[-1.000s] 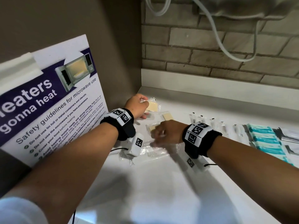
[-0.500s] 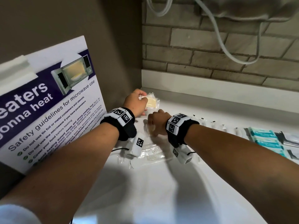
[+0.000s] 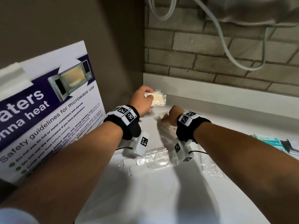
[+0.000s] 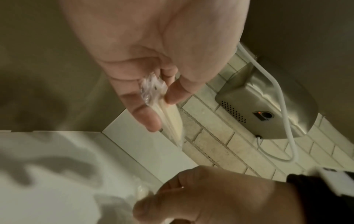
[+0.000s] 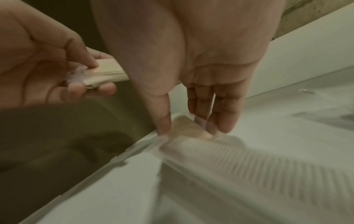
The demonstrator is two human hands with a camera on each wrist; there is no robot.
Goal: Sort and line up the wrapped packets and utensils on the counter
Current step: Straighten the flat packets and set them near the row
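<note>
– Starting from the counter, what is seen to have changed?

– Little on the surface itself. The shift is all at the end nearest the microwave poster. The right hand has been brought in from farther out and is now set down just beyond the poster's far edge, close beside the left hand.

– And the left hand?

– It has been raised. The yellow packet, low by the counter a second ago, is now held clear of it, beyond the poster and above the corner. It is pinched at its crimped end between the thumb and the fingers.

– What is being done by the right hand?

– A second yellow packet is lying on the counter, and it is clamped from both sides, thumb on one edge and fingers on the other.

– What is meant by that for the sorting?

– The like packets are judged to be gathered for one group, one lifted and one about to be taken. The wrapped comb, nearer than the hands and off the poster's lower corner, is not yet sorted. The teal packets, well away from the poster, appear already laid side by side.
</note>
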